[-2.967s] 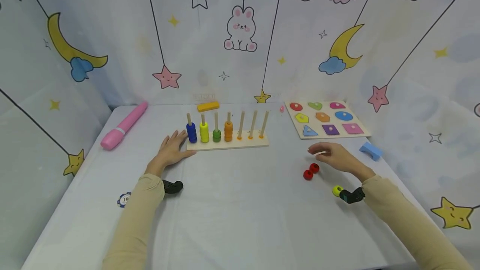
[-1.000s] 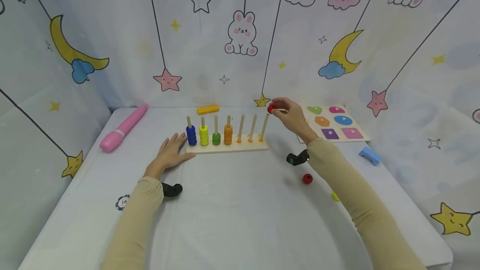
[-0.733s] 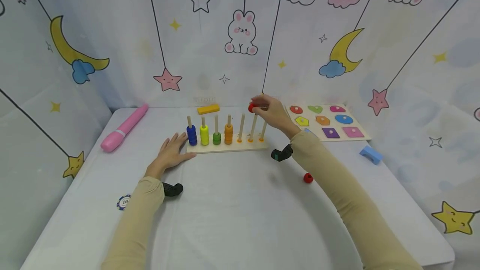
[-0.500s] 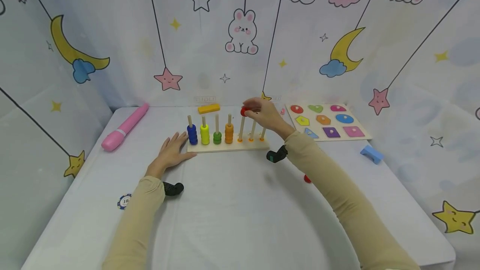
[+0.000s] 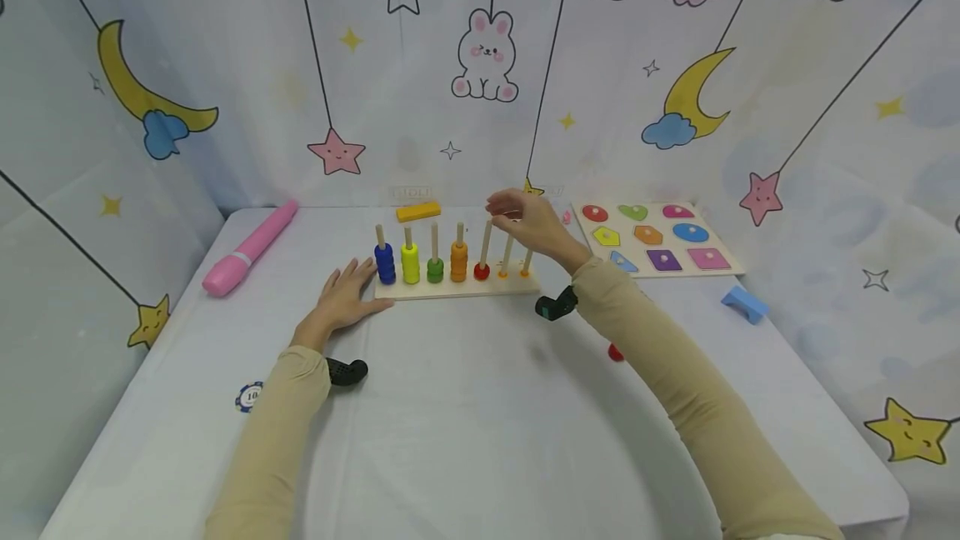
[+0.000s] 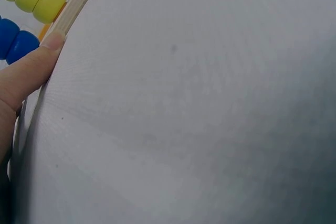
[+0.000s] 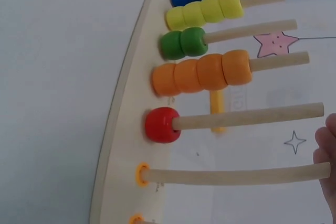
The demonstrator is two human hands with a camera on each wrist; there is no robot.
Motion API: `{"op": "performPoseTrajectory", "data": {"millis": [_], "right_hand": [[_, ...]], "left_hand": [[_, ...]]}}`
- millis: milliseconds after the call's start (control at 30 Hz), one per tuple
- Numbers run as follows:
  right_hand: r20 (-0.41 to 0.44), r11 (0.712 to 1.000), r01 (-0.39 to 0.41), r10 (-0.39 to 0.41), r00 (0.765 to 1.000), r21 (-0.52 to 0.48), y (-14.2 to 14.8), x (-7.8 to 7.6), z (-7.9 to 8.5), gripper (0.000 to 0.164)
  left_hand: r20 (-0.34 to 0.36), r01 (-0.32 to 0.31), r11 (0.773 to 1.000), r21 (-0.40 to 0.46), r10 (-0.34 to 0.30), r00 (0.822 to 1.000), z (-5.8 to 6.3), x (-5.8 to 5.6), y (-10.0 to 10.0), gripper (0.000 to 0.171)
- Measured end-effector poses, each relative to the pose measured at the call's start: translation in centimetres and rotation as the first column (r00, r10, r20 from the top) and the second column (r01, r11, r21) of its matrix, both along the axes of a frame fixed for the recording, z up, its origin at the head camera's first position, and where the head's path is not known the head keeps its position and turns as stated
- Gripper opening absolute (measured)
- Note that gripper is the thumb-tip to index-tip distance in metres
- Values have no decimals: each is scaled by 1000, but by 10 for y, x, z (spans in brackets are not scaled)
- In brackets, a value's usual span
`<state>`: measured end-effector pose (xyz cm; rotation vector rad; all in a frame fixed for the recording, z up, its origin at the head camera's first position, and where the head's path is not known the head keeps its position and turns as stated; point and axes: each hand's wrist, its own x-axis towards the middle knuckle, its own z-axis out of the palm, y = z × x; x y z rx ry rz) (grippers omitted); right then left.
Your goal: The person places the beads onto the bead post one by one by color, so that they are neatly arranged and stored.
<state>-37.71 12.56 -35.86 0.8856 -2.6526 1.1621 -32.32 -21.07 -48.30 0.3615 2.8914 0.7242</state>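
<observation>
A wooden peg board (image 5: 457, 292) stands at the back middle of the table, its pegs bearing blue (image 5: 386, 265), yellow (image 5: 410, 263), green (image 5: 435, 271) and orange beads (image 5: 458, 263). One red bead (image 7: 163, 125) sits at the foot of the fifth peg; the last two pegs carry none. My right hand (image 5: 531, 223) is at the top of that fifth peg, fingers loosely bent with nothing between them. My left hand (image 5: 341, 304) lies spread at the board's left end, its thumb (image 6: 37, 69) on the front edge. Another red bead (image 5: 615, 352) is partly hidden by the right sleeve.
A shape puzzle (image 5: 656, 240) lies at the back right, with a blue arch block (image 5: 744, 304) in front of it. A pink stick-like thing (image 5: 251, 248) and a chip marked 10 (image 5: 248, 397) are on the left. Behind the board lies an orange-yellow bar (image 5: 418, 212).
My right hand picked up a red bead from the table, carried it left to the fifth peg and let it go; it dropped to the base. My left hand has stayed in place.
</observation>
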Motion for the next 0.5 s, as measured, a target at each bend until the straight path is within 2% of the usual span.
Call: {"op": "performPoseTrajectory", "data": {"millis": [100, 333, 500], "right_hand": [[-8, 999, -4, 4, 1000, -47, 6, 2, -1, 28], [-111, 990, -11, -5, 994, -142, 39, 10, 0, 25], [-75, 988, 57, -68, 995, -143, 74, 26, 0, 27]], "left_hand": [[0, 1, 1000, 0, -1, 1000, 0, 1, 1, 87], [2, 3, 1000, 4, -3, 1000, -1, -1, 0, 88], [6, 4, 1000, 1, -4, 1000, -1, -1, -1, 88]]}}
